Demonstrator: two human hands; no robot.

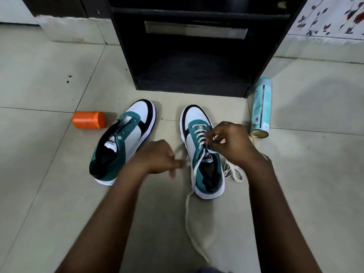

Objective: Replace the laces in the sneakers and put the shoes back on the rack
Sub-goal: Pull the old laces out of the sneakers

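Note:
Two white, teal and black sneakers stand on the tiled floor, toes pointing away from me. The left sneaker [126,138] has bare eyelets and no lace. The right sneaker [202,152] carries a white lace [199,133] threaded through its lower eyelets. My right hand [230,144] pinches the lace over the upper eyelets. My left hand [157,156], blurred, grips the other lace end beside the shoe. A long loose lace end [189,219] trails toward me on the floor. More white lace [232,170] lies bunched right of the right sneaker.
The black shoe rack [197,56] stands open right behind the sneakers. An orange container [89,120] lies on its side left of the left sneaker. A pale teal spray can [261,107] lies on the floor at the right. Floral cloth [331,14] hangs at the top right.

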